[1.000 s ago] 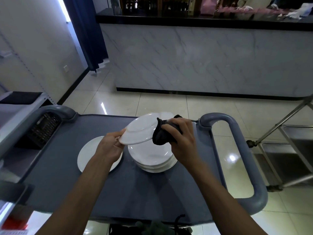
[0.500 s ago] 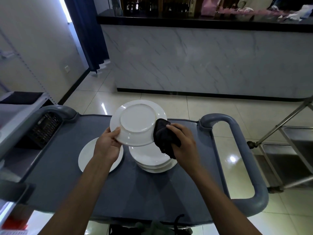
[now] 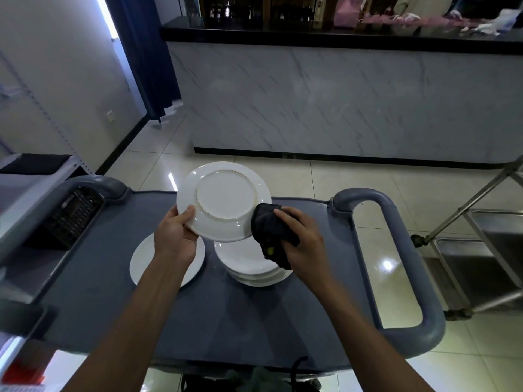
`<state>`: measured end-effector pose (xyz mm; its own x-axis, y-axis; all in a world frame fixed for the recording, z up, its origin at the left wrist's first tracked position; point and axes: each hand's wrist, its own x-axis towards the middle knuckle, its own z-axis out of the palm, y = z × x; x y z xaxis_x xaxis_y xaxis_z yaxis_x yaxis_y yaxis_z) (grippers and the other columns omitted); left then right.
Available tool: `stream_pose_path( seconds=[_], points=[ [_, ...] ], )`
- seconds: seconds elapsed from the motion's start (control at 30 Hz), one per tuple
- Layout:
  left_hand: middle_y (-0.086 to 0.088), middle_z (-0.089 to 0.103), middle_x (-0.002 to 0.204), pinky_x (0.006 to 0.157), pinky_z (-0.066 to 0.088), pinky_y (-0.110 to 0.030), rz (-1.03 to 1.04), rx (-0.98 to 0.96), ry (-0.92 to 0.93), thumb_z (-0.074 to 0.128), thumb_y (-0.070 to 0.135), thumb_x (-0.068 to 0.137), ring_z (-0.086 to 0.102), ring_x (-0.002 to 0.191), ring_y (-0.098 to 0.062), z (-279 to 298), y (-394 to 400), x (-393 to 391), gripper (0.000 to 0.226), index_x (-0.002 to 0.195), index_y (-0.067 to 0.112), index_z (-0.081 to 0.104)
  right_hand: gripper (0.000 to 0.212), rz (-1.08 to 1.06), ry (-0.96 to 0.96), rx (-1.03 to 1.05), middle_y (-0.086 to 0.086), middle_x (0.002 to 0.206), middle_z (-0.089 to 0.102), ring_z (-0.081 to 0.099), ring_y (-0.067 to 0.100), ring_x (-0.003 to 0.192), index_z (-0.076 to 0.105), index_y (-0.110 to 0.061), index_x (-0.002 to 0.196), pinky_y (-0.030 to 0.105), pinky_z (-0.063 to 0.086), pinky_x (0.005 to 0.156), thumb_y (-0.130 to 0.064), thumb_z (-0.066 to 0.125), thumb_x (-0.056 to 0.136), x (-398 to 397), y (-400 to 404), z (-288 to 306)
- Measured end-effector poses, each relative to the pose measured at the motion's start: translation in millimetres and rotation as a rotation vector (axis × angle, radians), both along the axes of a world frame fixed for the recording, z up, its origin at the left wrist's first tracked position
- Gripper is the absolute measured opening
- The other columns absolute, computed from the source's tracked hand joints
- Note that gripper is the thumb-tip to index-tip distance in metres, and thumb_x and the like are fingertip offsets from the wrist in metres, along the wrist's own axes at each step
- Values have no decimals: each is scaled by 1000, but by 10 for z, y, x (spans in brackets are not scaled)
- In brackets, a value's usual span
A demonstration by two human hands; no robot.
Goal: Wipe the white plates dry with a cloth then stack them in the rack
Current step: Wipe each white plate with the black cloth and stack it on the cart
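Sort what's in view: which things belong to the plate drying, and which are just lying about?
Job: held plate, black cloth, plate stack, single plate, left hand, right hand.
Lying about: black basket, metal trolley, grey cart beneath.

Your grey cart top (image 3: pixel 113 292) carries a single white plate (image 3: pixel 144 258) beside a stack of plates (image 3: pixel 249 264).
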<state>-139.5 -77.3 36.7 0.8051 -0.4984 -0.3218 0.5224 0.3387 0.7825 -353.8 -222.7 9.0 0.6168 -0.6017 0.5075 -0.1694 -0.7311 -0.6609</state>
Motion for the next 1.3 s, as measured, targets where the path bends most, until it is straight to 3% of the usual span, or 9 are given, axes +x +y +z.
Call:
stream_pose_path(
  seconds=[0.1, 0.23, 0.43, 0.6, 0.77, 0.93, 1.3],
  points=[
    [-16, 65, 131, 98, 54, -42, 30, 31, -26, 57, -2, 94, 65, 110, -26, -7, 3, -14, 39, 133, 4, 58, 60, 0, -26, 38, -4, 135, 56, 52, 18, 124, 62, -17, 135, 31, 43, 107, 10, 66, 82, 24, 11, 24],
    [-19, 66, 127, 80, 58, -36, 28, 108, -73, 61, -1, 93, 66, 101, -26, 15, 12, -122, 38, 130, 1, 60, 60, 3, -55, 70, -5, 137, 55, 51, 16, 127, 60, -17, 137, 26, 39, 109, 8, 66, 83, 131, 34, 118],
    [-16, 69, 116, 71, 60, -31, -52, 87, -115, 60, -1, 92, 67, 93, -23, 47, -40, -359, 37, 129, 3, 62, 57, -32, -64, 158, -3, 141, 52, 47, 13, 130, 58, -21, 130, 19, 36, 111, 2, 69, 80, 321, 179, 220],
    [-15, 72, 108, 67, 60, -30, -91, 68, -129, 63, 0, 90, 70, 85, -23, 38, -40, -435, 34, 124, 0, 65, 40, -105, -94, 86, 7, 133, 59, 53, 24, 125, 71, -12, 122, 38, 43, 108, 1, 72, 84, 384, 312, 188],
    [-21, 70, 118, 81, 60, -42, -101, 73, -132, 64, 2, 89, 68, 98, -32, -34, -21, -425, 33, 123, 1, 66, 48, -47, 0, -84, 11, 145, 51, 46, 29, 132, 60, -11, 137, 44, 39, 112, -4, 66, 90, 319, 392, 107],
    [-21, 72, 114, 76, 60, -38, -119, 76, -163, 65, 4, 90, 70, 99, -34, -53, -5, -454, 29, 118, 2, 69, 48, 7, 35, -177, 14, 146, 50, 46, 33, 133, 57, -11, 140, 51, 41, 108, -6, 65, 92, 253, 474, 27],
    [-18, 74, 109, 87, 59, -46, -275, 148, -318, 66, 0, 89, 69, 104, -41, 25, -26, -571, 28, 116, 3, 70, 42, -77, -77, -20, 10, 141, 55, 47, 29, 130, 62, -11, 136, 49, 41, 107, -3, 63, 95, 388, 330, 311]
  ],
)
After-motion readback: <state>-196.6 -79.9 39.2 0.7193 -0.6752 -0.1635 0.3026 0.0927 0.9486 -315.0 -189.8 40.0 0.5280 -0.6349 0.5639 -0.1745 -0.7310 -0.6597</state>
